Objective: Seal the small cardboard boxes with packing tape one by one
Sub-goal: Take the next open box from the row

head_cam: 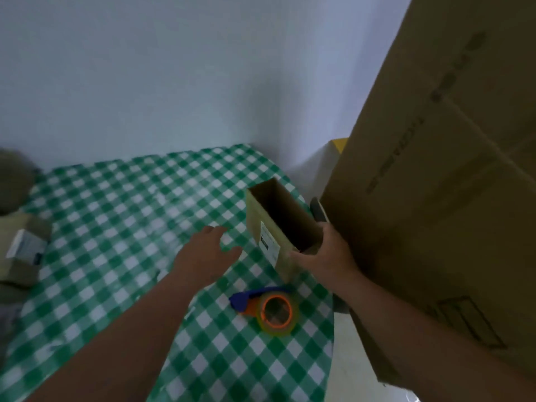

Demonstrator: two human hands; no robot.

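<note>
A person's right hand [323, 253] grips an open small cardboard box [278, 227] at the tabletop's [121, 216] right edge, seemingly steadying it for sealing; the left hand [207, 253] hovers beside it, fingers relaxed; the tape dispenser [268, 307] lies near on green checked cloth; a large carton [441, 181] leans against pale walls.

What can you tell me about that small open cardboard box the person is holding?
The small cardboard box is plain brown, tall and narrow, its top open with a dark inside; whether anything lies within cannot be told. A white printed label sits on its long side. It is tilted, near the right edge of the green checked table. The right hand grips its near end; the left hand is open beside it, not touching.
</note>
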